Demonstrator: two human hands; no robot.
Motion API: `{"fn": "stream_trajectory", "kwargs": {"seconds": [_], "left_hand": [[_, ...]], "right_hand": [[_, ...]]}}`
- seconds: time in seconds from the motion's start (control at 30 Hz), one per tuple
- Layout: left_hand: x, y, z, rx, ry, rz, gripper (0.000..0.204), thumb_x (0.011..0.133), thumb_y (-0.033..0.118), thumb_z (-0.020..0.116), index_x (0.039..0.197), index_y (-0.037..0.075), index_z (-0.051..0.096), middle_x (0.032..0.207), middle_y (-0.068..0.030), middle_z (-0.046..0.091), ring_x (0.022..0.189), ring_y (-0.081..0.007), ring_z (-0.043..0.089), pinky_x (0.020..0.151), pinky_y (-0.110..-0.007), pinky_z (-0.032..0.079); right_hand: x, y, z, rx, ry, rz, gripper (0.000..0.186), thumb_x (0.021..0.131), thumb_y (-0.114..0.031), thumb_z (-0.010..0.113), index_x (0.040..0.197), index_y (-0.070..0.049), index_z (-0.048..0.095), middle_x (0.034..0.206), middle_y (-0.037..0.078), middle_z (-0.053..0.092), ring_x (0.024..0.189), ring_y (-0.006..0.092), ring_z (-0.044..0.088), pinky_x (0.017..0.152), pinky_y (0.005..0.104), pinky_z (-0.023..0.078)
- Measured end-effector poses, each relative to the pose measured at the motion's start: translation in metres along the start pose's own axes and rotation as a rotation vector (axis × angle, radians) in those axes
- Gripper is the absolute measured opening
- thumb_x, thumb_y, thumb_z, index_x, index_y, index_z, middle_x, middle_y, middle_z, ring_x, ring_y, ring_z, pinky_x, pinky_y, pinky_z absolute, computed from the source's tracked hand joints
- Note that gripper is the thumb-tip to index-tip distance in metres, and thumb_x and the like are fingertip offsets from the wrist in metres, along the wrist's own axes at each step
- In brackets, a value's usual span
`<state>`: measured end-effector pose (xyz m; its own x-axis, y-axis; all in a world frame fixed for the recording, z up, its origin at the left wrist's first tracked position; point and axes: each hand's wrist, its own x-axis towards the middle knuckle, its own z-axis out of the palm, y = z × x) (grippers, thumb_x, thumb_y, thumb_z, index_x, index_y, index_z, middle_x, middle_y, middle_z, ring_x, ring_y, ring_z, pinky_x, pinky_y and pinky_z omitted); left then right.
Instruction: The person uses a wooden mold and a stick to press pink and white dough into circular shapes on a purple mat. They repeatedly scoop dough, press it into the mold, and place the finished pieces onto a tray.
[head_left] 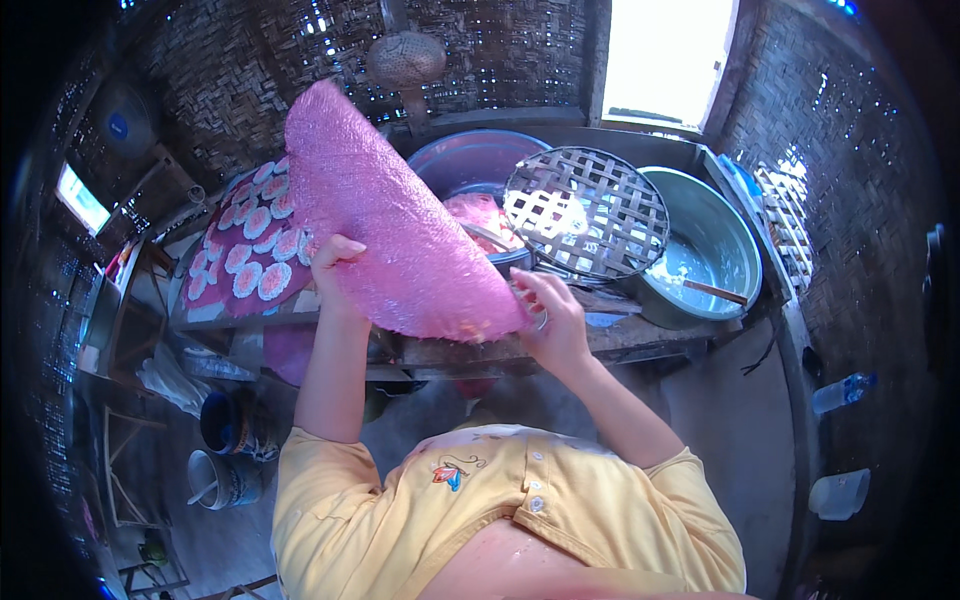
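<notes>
The raised pink sheet (400,240) hides much from us: the middle of the tabletop (640,335), the right part of the pink cloth (235,303) at left, and the near side of the purple tub (480,136). We see only part of a pink mass (475,212) behind it, and its container is hard to make out. The round woven tray (615,225) overlaps the left side of the green basin (725,230), where a stick (715,292) lies at the near right.

Pale discs with pink middles (257,223) fill most of the cloth. The tabletop's near edge runs below the sheet, and between it and our yellow shirt (500,470) there is room over the floor (730,410).

We hold the sheet aloft, slanting from far left to near right. Our left hand (335,268) clamps its near-left edge, thumb in front, fingers hidden behind. Our right hand (556,322), fingers half bent, touches its near-right tip; we cannot tell whether it grips.
</notes>
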<state>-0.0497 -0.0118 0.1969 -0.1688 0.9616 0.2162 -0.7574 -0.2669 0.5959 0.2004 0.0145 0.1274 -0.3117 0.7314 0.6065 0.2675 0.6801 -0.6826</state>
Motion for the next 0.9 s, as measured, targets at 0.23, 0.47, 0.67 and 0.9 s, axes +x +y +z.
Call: {"fn": "stream_trajectory", "kwargs": {"seconds": [0.23,0.47,0.67,0.9], "left_hand": [[0.059,-0.041,0.002,-0.052,-0.204,0.005,0.073,0.054,0.011,0.050,0.126,-0.002,0.043,0.119,-0.0180,0.054,0.109,-0.0335,0.054,0.098,-0.042,0.042],[0.165,-0.095,0.031,-0.175,-0.441,-0.163,0.069,0.054,0.012,0.050,0.121,-0.005,0.047,0.114,-0.0186,0.056,0.105,-0.0339,0.055,0.095,-0.043,0.044],[0.209,-0.133,0.017,0.007,-0.236,-0.311,0.054,0.065,0.011,0.049,0.117,-0.006,0.049,0.112,-0.0187,0.056,0.105,-0.0316,0.055,0.093,-0.043,0.045],[0.167,-0.182,-0.055,0.779,-0.054,-0.580,0.027,0.083,0.009,0.062,0.106,-0.001,0.055,0.096,-0.0087,0.063,0.083,-0.0189,0.062,0.075,-0.031,0.051]], "right_hand": [[-0.003,0.056,-0.004,0.538,-0.053,0.403,0.053,0.080,0.002,0.056,0.131,-0.008,0.049,0.117,0.012,0.058,0.099,0.0182,0.058,0.085,0.0313,0.048],[0.079,0.108,-0.078,0.532,0.317,0.221,0.039,0.089,0.005,0.041,0.127,0.002,0.049,0.132,0.014,0.049,0.123,0.0227,0.045,0.102,0.0339,0.036],[0.104,0.141,-0.141,-0.322,0.375,-0.201,0.041,0.079,0.008,0.046,0.116,-0.002,0.061,0.129,0.019,0.051,0.126,0.0334,0.043,0.104,0.0399,0.034],[0.063,0.202,-0.145,-0.448,0.035,0.118,0.061,0.069,0.011,0.043,0.128,-0.004,0.051,0.128,0.021,0.050,0.121,0.0373,0.047,0.100,0.0394,0.040]]}}
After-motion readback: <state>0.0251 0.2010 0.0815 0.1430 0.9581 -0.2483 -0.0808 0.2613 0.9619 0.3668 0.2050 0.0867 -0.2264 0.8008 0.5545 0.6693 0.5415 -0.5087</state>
